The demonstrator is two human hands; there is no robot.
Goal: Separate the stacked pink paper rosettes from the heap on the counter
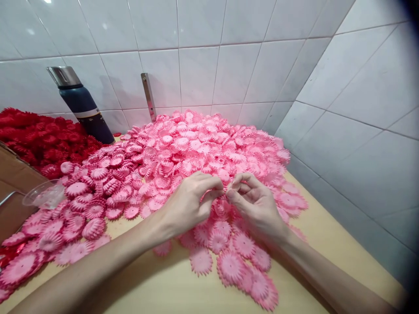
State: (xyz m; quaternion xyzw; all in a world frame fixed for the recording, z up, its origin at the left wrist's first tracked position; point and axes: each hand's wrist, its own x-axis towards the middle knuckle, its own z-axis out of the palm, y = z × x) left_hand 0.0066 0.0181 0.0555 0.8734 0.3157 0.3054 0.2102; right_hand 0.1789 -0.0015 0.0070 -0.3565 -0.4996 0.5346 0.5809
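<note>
Both hands meet near the middle of the view, over a large heap of pink scalloped discs (196, 146). My left hand (199, 198) has its thumb and index finger pinched together; what lies between the tips is too small to name. Close beside it, my right hand (252, 200) has its thumb and fingers curled together in a pinch, its tips almost touching the left ones. Whatever it grips is also too small to make out. Below the hands, overlapping pale pink discs with darker pink edges (231, 265) lie on the yellowish table (147, 283).
Red discs (49, 139) are piled at the left, with a dark blue bottle (87, 107) standing behind them. A clear plastic lid or cup (47, 195) and a cardboard box (16, 187) are at the left edge. A metal bracket (148, 96) stands against the tiled wall (199, 69).
</note>
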